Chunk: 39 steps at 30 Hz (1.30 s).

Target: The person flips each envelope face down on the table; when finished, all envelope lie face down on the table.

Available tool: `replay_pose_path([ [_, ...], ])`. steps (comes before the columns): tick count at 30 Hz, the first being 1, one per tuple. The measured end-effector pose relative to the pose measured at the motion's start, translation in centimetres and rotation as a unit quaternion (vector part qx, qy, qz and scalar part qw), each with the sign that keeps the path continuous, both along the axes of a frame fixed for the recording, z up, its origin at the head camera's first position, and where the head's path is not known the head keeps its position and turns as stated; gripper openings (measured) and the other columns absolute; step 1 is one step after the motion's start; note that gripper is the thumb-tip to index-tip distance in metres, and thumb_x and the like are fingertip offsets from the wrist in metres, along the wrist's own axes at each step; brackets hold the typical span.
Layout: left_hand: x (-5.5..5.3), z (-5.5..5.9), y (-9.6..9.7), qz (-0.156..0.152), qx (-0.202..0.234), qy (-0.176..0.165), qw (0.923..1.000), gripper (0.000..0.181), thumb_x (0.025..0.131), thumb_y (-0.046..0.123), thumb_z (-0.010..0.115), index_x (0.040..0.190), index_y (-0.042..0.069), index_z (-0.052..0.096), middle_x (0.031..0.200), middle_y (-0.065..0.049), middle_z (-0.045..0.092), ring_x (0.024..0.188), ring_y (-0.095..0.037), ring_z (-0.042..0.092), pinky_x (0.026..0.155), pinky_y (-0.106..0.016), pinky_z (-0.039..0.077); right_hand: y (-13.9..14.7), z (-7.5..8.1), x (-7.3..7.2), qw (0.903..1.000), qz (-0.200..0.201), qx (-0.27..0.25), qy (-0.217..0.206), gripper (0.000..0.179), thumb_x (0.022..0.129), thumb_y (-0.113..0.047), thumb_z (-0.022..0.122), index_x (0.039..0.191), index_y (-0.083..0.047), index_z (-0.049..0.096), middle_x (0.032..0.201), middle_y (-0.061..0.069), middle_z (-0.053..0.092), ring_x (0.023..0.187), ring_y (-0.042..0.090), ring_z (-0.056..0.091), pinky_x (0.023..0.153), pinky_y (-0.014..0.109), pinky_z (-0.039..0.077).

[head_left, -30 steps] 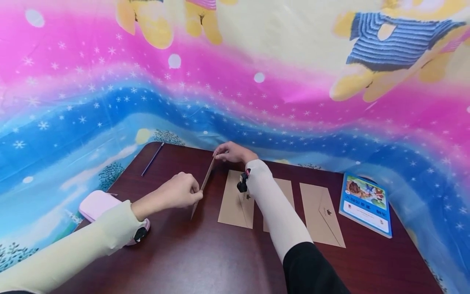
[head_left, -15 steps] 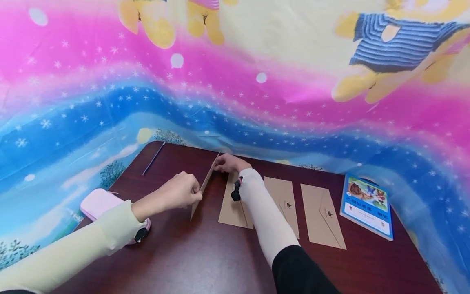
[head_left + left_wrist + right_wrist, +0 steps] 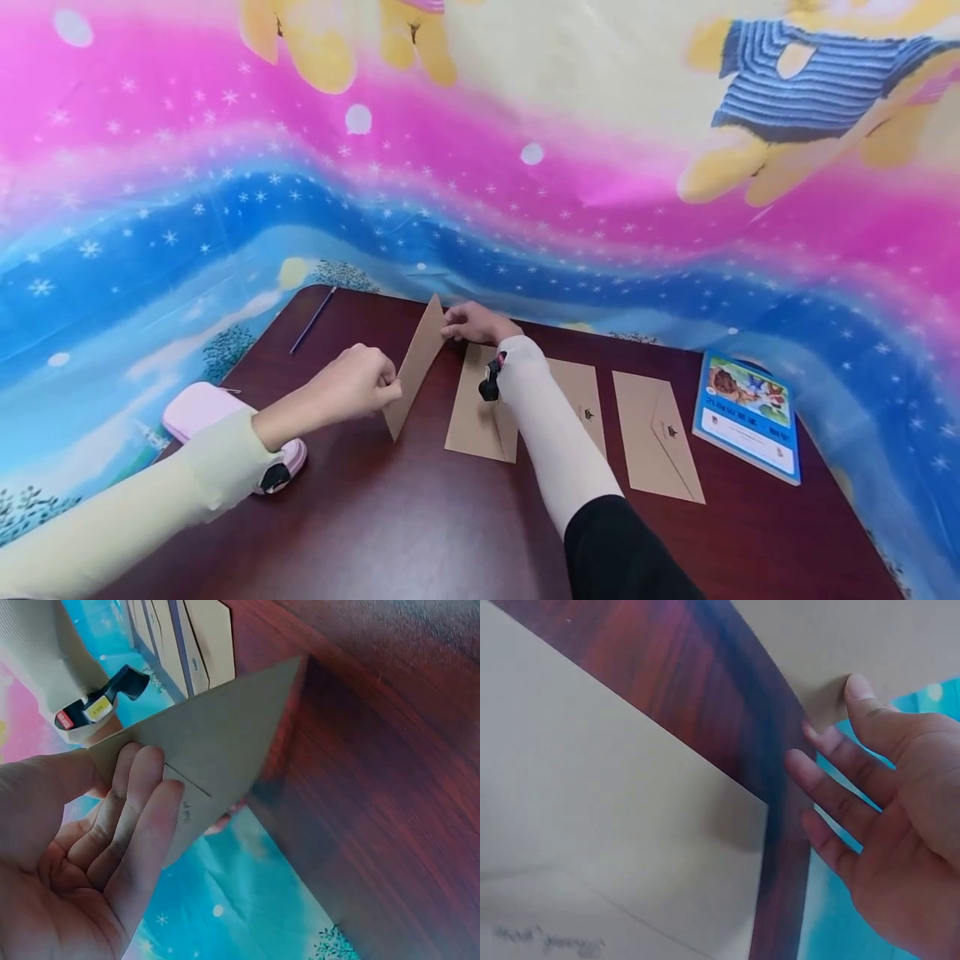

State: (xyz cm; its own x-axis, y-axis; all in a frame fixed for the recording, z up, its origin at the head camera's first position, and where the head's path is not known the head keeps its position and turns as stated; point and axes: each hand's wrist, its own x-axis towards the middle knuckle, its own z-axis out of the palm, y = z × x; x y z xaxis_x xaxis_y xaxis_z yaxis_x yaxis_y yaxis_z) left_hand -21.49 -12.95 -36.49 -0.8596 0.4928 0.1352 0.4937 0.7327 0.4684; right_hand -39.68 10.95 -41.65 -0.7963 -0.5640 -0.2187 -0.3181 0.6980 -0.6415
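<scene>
Held envelope [image 3: 414, 375]: here it is, brown and raised steeply on edge, just left of the 3 flat envelopes [image 3: 660, 437]; whether it touches the surface [image 3: 450, 533] below, I cannot tell
Left hand [image 3: 345, 387]: gripping, thumb and fingertips pinching the envelope's edge towards the near end
Right hand [image 3: 900, 825]: thumb on the paper at the far end, index apparently tucked behind, a light pinch by the look of it, other fingers loosely spread
Weight: surely next to nothing; what is inside, if anything, does not show
Stiffness: the panel stands straight with no sag, so it should act like thin card, springy, ready to bow if its ends are squeezed together
Slip: a matt-looking face, probably kind to fingertips, though a loose pinch could let it swivel
Fragile spots: corners likely crease first, and the flap might lift along that flap line [image 3: 191, 782]
Best hold: gentle fingertips at opposite ends of the edge, clear of the flap, pressing just enough to stop it turning
</scene>
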Motion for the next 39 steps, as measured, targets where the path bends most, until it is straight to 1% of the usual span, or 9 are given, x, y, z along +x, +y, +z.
replay_pose_path([
  [4,-0.1,0.2,-0.7,0.011,0.005,-0.004,0.9999,0.038,0.087,0.005,0.06,0.052,0.019,0.052,0.04,0.009,0.047,0.04,0.0,0.056,0.051,-0.023,0.043,0.5,0.9,-0.2,0.9997,-0.004,-0.024,-0.006,0.02,0.104,-0.02,0.061,0.119,-0.009,0.069,0.119,0.013,0.073,0.11,0.03,0.072,0.102,0.041,0.055],
  [9,-0.3,0.3,-1.3,0.01,0.008,-0.013,0.9998,0.031,0.089,0.005,0.06,0.06,0.014,0.061,0.044,0.007,0.055,0.042,-0.004,0.06,0.053,-0.024,0.048,1.1,1.7,-0.6,0.9937,-0.059,-0.09,-0.032,0.018,0.1,-0.014,0.067,0.113,-0.002,0.069,0.107,0.02,0.075,0.102,0.038,0.074,0.097,0.049,0.057],
  [16,-0.9,0.2,-2.1,0.037,-0.012,-0.11,0.9932,0.028,0.095,0.007,0.056,0.067,0.01,0.061,0.051,-0.004,0.066,0.045,-0.015,0.065,0.047,-0.026,0.051,1.0,2.3,-0.8,0.9801,-0.108,-0.154,-0.064,0.015,0.095,-0.01,0.073,0.103,0.003,0.071,0.098,0.023,0.076,0.108,0.049,0.069,0.099,0.057,0.054],
  [19,-1.1,0.1,-2.4,0.038,-0.018,-0.129,0.9907,0.024,0.094,0.005,0.056,0.071,0.007,0.059,0.052,-0.005,0.067,0.045,-0.017,0.066,0.048,-0.027,0.053,0.6,2.4,-0.6,0.9765,-0.124,-0.163,-0.067,0.014,0.094,-0.008,0.074,0.102,0.004,0.072,0.103,0.027,0.075,0.111,0.052,0.067,0.099,0.056,0.055],
  [22,-1.3,0.1,-2.7,0.035,-0.022,-0.147,0.9883,0.021,0.095,0.004,0.056,0.074,0.005,0.058,0.055,-0.007,0.068,0.047,-0.018,0.068,0.05,-0.028,0.055,0.4,2.4,-0.4,0.9739,-0.137,-0.167,-0.071,0.014,0.093,-0.005,0.074,0.103,0.004,0.074,0.104,0.024,0.075,0.109,0.049,0.069,0.099,0.053,0.056],
  [27,-2.1,-0.6,-2.9,0.031,-0.032,-0.192,0.9803,0.021,0.096,0.001,0.053,0.075,0.001,0.057,0.061,-0.011,0.071,0.049,-0.019,0.07,0.052,-0.033,0.059,0.1,2.0,-0.2,0.9735,-0.153,-0.156,-0.067,0.017,0.092,-0.004,0.074,0.108,0.004,0.076,0.102,0.016,0.076,0.101,0.036,0.074,0.099,0.049,0.057],
  [31,-3.1,-1.7,-3.2,0.026,-0.063,-0.215,0.9742,0.026,0.096,0.001,0.055,0.072,-0.001,0.063,0.061,-0.011,0.071,0.052,-0.018,0.071,0.053,-0.033,0.06,-0.7,1.1,0.3,0.9769,-0.173,-0.123,-0.029,0.015,0.092,-0.006,0.075,0.105,0.001,0.078,0.101,0.016,0.078,0.092,0.028,0.075,0.093,0.044,0.06],
  [34,-3.9,-2.7,-3.3,0.019,-0.095,-0.219,0.9708,0.032,0.094,0.002,0.057,0.063,0.004,0.064,0.061,-0.009,0.072,0.054,-0.018,0.072,0.053,-0.034,0.06,-1.5,-0.1,0.8,0.9786,-0.184,-0.092,0.001,0.013,0.093,-0.009,0.075,0.103,-0.001,0.079,0.1,0.014,0.078,0.088,0.024,0.075,0.088,0.039,0.061],
  [39,-4.9,-3.7,-3.1,0.021,-0.133,-0.222,0.9657,0.041,0.091,0.002,0.053,0.052,0.015,0.048,0.062,-0.008,0.074,0.055,-0.018,0.073,0.052,-0.037,0.06,-2.4,-1.8,1.3,0.9776,-0.203,-0.043,0.036,0.013,0.095,-0.013,0.074,0.103,-0.005,0.08,0.107,0.011,0.077,0.097,0.023,0.072,0.09,0.037,0.058],
])
